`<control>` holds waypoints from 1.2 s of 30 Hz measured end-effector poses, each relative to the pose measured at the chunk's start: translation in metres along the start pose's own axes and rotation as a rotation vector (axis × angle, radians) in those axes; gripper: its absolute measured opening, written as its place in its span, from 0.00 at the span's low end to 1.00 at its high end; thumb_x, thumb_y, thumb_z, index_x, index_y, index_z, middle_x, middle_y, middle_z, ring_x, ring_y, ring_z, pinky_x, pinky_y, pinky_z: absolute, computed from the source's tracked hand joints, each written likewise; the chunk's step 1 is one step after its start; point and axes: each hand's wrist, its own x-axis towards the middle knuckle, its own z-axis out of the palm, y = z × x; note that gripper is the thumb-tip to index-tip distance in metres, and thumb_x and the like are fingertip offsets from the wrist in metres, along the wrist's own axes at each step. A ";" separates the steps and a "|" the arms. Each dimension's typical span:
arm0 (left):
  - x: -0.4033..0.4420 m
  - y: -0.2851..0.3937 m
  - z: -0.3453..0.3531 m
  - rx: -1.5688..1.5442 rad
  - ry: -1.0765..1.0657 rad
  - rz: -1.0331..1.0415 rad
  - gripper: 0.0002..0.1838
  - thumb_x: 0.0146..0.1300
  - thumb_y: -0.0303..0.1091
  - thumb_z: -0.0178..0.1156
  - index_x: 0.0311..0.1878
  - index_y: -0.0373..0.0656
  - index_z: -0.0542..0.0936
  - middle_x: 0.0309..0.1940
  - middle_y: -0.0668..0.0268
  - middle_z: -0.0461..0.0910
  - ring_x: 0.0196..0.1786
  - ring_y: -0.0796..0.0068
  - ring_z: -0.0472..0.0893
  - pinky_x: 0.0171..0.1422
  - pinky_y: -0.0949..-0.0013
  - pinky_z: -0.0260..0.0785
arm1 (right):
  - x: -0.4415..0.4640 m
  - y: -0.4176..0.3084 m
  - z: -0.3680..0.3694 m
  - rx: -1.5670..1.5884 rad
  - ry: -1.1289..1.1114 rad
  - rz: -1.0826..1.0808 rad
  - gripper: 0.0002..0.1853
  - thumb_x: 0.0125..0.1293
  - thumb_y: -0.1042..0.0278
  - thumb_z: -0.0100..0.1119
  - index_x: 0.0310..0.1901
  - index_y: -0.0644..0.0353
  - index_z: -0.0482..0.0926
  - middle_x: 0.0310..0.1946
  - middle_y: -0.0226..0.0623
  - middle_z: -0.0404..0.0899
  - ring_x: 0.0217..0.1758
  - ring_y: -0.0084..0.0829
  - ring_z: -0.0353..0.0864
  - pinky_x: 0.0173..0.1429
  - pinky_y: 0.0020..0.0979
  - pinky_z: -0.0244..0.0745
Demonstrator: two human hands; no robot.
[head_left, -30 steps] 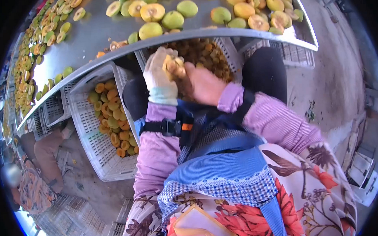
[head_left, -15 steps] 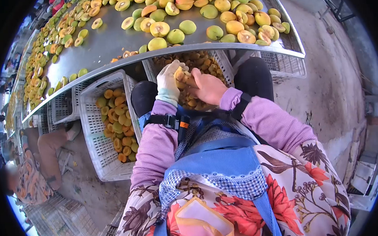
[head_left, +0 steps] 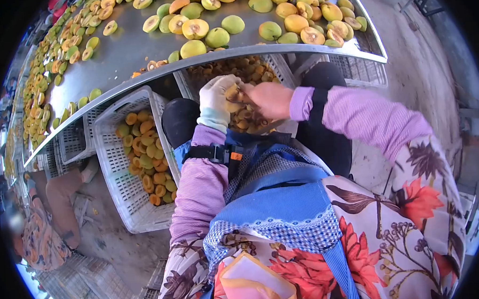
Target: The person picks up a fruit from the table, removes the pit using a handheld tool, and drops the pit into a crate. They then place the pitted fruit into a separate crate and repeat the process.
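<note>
My left hand [head_left: 215, 101], in a pale glove, is closed round a yellow-brown piece of fruit [head_left: 233, 96] in front of my knees. My bare right hand [head_left: 271, 99] is closed right beside it, its fingertips at the fruit; whatever it grips is hidden. Below both hands lies a white crate [head_left: 285, 71] holding brownish fruit pieces [head_left: 249, 116]. Over its far side runs the edge of a metal table [head_left: 203, 58], with green and orange fruit [head_left: 217, 37] on top, some of it halved.
A white slatted crate [head_left: 125, 194] with fruit halves [head_left: 151, 158] stands to the left. More crates [head_left: 356, 69] are under the table. Another person [head_left: 45, 227] sits at the far left. Concrete floor [head_left: 408, 88] extends on the right.
My right hand and forearm have shifted outward to the right, with the elbow raised. My left hand stays round the fruit. The view has tilted slightly.
</note>
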 end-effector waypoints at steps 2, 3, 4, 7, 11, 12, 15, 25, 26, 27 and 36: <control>-0.002 0.002 0.004 -0.031 0.019 0.030 0.07 0.56 0.28 0.61 0.35 0.34 0.81 0.33 0.62 0.81 0.36 0.71 0.80 0.42 0.70 0.73 | 0.006 0.005 -0.004 -0.045 -0.013 -0.040 0.19 0.53 0.71 0.57 0.46 0.68 0.66 0.32 0.56 0.77 0.40 0.56 0.77 0.43 0.48 0.71; -0.006 0.003 0.008 -0.015 0.058 0.049 0.07 0.56 0.28 0.60 0.35 0.34 0.81 0.32 0.62 0.81 0.36 0.71 0.80 0.42 0.70 0.73 | 0.009 0.006 -0.005 -0.032 -0.011 -0.065 0.20 0.52 0.71 0.57 0.46 0.68 0.66 0.31 0.56 0.77 0.40 0.56 0.77 0.43 0.47 0.72; -0.009 0.009 0.011 0.004 0.094 0.073 0.07 0.56 0.28 0.60 0.35 0.34 0.81 0.32 0.61 0.81 0.35 0.71 0.80 0.42 0.71 0.73 | 0.013 0.006 -0.006 -0.021 -0.002 -0.092 0.20 0.52 0.71 0.56 0.46 0.68 0.66 0.31 0.56 0.78 0.39 0.56 0.78 0.42 0.47 0.72; -0.007 0.001 0.003 0.205 0.012 0.230 0.07 0.57 0.26 0.60 0.35 0.32 0.81 0.29 0.61 0.82 0.34 0.74 0.80 0.43 0.74 0.72 | 0.010 -0.005 0.008 0.413 -0.197 0.183 0.14 0.54 0.73 0.49 0.42 0.68 0.70 0.26 0.48 0.78 0.24 0.42 0.80 0.23 0.42 0.74; -0.012 0.002 0.006 0.335 -0.058 0.285 0.07 0.57 0.27 0.59 0.34 0.31 0.81 0.29 0.62 0.82 0.33 0.75 0.79 0.43 0.75 0.71 | -0.012 -0.030 -0.017 0.554 -0.312 0.380 0.13 0.54 0.74 0.51 0.42 0.68 0.70 0.27 0.50 0.79 0.29 0.45 0.82 0.28 0.43 0.75; -0.014 0.002 0.006 0.368 -0.067 0.284 0.07 0.57 0.27 0.59 0.35 0.31 0.81 0.29 0.62 0.82 0.33 0.75 0.79 0.43 0.74 0.71 | -0.011 -0.023 -0.008 0.399 -0.197 0.235 0.14 0.54 0.74 0.53 0.42 0.69 0.70 0.29 0.52 0.79 0.32 0.48 0.82 0.32 0.44 0.76; -0.001 -0.005 0.000 -0.038 0.009 -0.039 0.08 0.57 0.28 0.59 0.34 0.31 0.80 0.29 0.60 0.82 0.33 0.71 0.80 0.43 0.72 0.72 | -0.008 -0.014 0.004 0.100 -0.023 0.041 0.16 0.52 0.72 0.60 0.41 0.70 0.71 0.35 0.60 0.78 0.46 0.55 0.77 0.50 0.44 0.72; -0.013 0.003 0.004 0.295 -0.075 0.248 0.08 0.59 0.28 0.57 0.35 0.32 0.81 0.31 0.61 0.82 0.32 0.75 0.80 0.39 0.74 0.73 | -0.014 -0.036 0.002 1.112 -0.283 0.512 0.05 0.55 0.75 0.53 0.29 0.67 0.70 0.20 0.35 0.70 0.17 0.27 0.70 0.16 0.30 0.66; -0.014 0.004 0.005 0.329 -0.096 0.268 0.08 0.59 0.28 0.57 0.35 0.32 0.81 0.31 0.61 0.82 0.32 0.75 0.80 0.38 0.74 0.73 | -0.016 -0.037 -0.005 1.179 -0.314 0.539 0.05 0.55 0.74 0.53 0.27 0.67 0.70 0.19 0.34 0.68 0.16 0.26 0.68 0.15 0.29 0.66; -0.014 0.005 0.006 0.361 -0.118 0.291 0.08 0.59 0.27 0.56 0.35 0.32 0.81 0.32 0.61 0.82 0.32 0.75 0.80 0.38 0.74 0.73 | -0.018 -0.036 -0.010 1.244 -0.343 0.564 0.06 0.55 0.74 0.53 0.26 0.67 0.70 0.18 0.33 0.67 0.15 0.25 0.66 0.15 0.29 0.65; -0.020 0.000 0.009 0.305 -0.163 0.259 0.07 0.57 0.25 0.59 0.36 0.32 0.82 0.30 0.63 0.82 0.31 0.80 0.78 0.38 0.77 0.71 | -0.013 -0.018 -0.005 0.585 -0.269 0.214 0.07 0.58 0.75 0.51 0.23 0.62 0.71 0.14 0.30 0.66 0.13 0.25 0.65 0.15 0.28 0.62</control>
